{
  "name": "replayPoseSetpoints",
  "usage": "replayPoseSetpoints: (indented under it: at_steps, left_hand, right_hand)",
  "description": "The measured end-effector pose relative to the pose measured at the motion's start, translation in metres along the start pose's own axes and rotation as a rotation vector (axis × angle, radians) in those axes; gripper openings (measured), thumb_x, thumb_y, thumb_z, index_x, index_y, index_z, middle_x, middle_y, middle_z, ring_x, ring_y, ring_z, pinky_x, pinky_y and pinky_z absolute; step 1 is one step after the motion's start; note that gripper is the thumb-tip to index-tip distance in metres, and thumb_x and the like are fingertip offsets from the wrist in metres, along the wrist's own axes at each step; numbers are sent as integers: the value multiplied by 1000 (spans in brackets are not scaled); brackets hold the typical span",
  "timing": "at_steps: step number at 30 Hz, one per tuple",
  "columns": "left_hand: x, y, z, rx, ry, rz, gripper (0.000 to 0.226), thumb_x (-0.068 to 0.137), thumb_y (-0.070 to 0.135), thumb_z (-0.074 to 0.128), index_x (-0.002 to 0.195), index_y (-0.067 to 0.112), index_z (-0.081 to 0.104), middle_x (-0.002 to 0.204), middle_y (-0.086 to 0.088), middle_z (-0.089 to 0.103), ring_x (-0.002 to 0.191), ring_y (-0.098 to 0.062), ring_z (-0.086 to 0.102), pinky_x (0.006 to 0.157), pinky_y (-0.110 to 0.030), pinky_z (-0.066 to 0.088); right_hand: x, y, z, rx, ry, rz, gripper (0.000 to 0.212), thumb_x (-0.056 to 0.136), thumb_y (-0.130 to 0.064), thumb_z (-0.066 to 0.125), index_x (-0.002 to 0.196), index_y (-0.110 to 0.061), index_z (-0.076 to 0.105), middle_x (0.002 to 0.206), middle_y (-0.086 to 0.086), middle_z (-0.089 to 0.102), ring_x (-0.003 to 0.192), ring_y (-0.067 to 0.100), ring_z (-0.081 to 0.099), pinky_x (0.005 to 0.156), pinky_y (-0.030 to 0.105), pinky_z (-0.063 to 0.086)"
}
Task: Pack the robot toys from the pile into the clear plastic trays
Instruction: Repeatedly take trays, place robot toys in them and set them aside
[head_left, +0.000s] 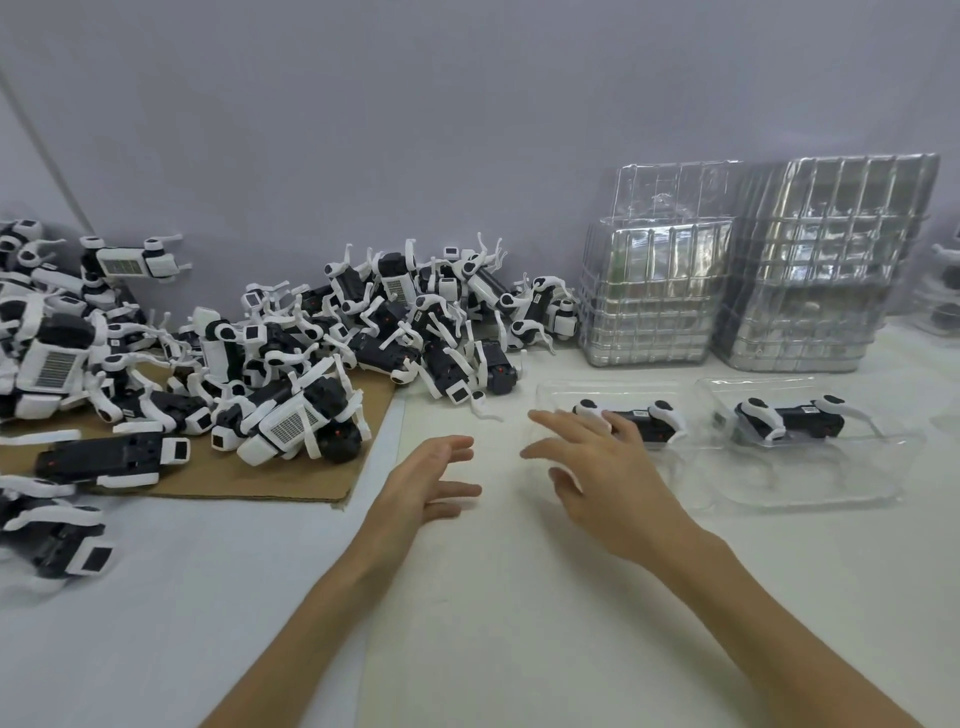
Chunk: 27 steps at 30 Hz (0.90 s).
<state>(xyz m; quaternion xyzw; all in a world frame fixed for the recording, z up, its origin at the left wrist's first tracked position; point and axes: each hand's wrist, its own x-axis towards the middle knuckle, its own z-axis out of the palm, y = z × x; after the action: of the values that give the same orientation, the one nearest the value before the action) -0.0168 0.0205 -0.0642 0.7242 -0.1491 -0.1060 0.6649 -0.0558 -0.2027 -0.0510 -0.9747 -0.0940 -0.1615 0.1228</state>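
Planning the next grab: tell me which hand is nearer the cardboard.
Left. The left hand is just right of the cardboard; the right hand is farther right, at a tray.

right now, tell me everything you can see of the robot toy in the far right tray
The robot toy has a long black body, white legs with round black joints and a small white label on top, all hard plastic by the look. It lies in the clear tray, touched by nothing else.
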Motion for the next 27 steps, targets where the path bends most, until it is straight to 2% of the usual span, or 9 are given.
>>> replayPoseSetpoints:
  at_steps: [4,8,11,14,16,18,22,25,27]
  left_hand:
    - [-2,0,3,12,4,12,44,90,51,42,121,31,65,126,11,65,101,-17,73,95,-36,52]
    - [-4,0,4,26,4,17,40,91,50,44,120,33,65,128,15,64,100,-16,73,96,-36,51]
    - [-3,-1,3,27,10,6,25,103,39,47,119,32,65,129,15,63,99,-17,73,96,-37,51]
    - [-3,-1,4,27,11,5,27,101,42,46,118,33,65,127,17,64,98,-17,73,94,-36,52]
    - [-4,1,4,25,16,2,36,90,48,46,117,34,65,123,20,65,98,-17,73,93,-35,52]
    - [-4,1,4,33,18,2,37,89,49,46,117,34,65,122,21,65,97,-16,73,94,-35,52]
    - [-6,2,7,115,16,20,22,106,33,45,117,32,64,124,14,63,95,-12,72,94,-33,51]
    - [-9,1,9,253,1,66,20,105,29,46,116,36,62,119,13,63,95,0,67,84,-15,46]
    - [-13,0,12,338,-22,109,18,104,30,49,113,40,62,118,22,58,101,2,62,80,-6,41]
  right_hand:
    - [3,21,-9,38,90,188,30,93,-14,58,109,-36,70,144,-20,53,141,14,40,110,32,16]
    - [5,40,-21,76,267,370,24,88,-14,62,93,-35,72,108,-17,70,108,15,57,97,31,22]
    - [4,57,-31,63,375,495,20,87,-17,62,85,-35,71,80,-14,60,88,17,52,93,36,26]
    - [1,73,-37,79,428,579,20,86,-16,60,85,-33,72,71,-11,58,84,19,52,94,36,26]
    - [-2,81,-41,92,448,616,21,86,-15,60,85,-32,72,72,-8,61,88,24,59,95,35,24]
    - [-3,84,-43,84,453,634,20,86,-15,60,85,-31,72,75,-7,61,92,24,60,96,35,24]
    - [-1,84,-42,104,466,612,21,86,-13,62,84,-33,70,82,-4,65,87,22,56,97,38,27]
    - [6,80,-41,211,528,490,23,86,-9,65,100,-25,72,102,-6,62,93,20,62,95,41,40]
    - [21,75,-49,287,549,376,31,87,-7,66,116,-21,68,116,-3,59,97,20,63,89,36,47]
